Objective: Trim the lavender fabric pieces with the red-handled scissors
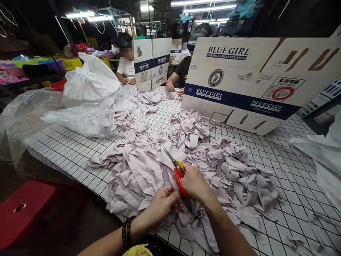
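My right hand (195,183) is closed around the red handles of a pair of scissors (177,170), whose blades point up and left over a heap of pale lilac fabric pieces (149,167). My left hand (162,206), with a dark bead bracelet at the wrist, pinches a piece of that fabric just left of the scissor handles. The heap spreads over the near part of a white table with a black grid pattern (279,156).
A large flattened "Blue Girl" cardboard box (247,78) stands upright across the table's right side. Clear plastic bags (87,92) lie at left. A red stool (22,209) sits below left. Two people work at the far end beside another box (151,62).
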The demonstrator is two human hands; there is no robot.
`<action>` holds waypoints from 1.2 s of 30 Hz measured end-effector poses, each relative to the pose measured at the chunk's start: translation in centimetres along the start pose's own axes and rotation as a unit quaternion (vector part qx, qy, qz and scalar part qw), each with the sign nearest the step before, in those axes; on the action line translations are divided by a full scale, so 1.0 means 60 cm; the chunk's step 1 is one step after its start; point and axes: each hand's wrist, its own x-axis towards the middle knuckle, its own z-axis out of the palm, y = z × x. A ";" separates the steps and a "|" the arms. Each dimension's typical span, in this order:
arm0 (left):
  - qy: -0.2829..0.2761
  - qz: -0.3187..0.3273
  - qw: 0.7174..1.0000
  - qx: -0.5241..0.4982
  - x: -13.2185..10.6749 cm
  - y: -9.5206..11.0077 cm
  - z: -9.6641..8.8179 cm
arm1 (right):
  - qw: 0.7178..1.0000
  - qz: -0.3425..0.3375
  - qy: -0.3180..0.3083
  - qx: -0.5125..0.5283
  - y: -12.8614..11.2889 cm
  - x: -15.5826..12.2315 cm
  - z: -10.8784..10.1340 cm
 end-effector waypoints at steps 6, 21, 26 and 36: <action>-0.005 -0.032 0.995 -0.092 -0.013 0.014 -0.009 | 0.983 0.021 0.016 0.184 0.023 0.022 -0.004; -0.018 0.226 0.963 0.143 -0.015 0.059 -0.012 | 0.896 0.084 0.058 0.432 0.079 -0.066 0.035; -0.028 0.255 0.944 0.207 -0.019 0.065 -0.011 | 0.913 0.094 0.015 0.396 0.073 -0.064 0.035; -0.081 0.151 0.978 0.116 0.003 0.060 -0.006 | 0.999 0.020 0.022 0.044 0.063 -0.085 -0.050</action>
